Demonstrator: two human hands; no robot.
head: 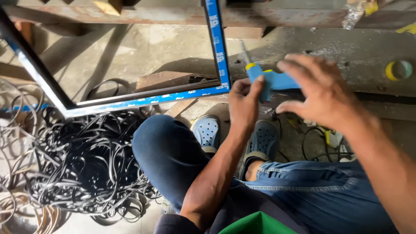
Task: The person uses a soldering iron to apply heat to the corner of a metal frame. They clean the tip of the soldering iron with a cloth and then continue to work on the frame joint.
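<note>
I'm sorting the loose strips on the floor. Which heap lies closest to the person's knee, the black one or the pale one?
The black heap: it lies right beside the knee. The pale heap lies farther off, at the picture's left edge.

Blue jeans point(320, 190), blue perforated clogs point(207, 131)

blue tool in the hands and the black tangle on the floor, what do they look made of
The blue tool: looks like moulded plastic, matte, with yellow trim and a thin metal-looking tip. The black tangle: probably rubber or soft plastic strip, since it lies in limp, slightly glossy loops.
</note>
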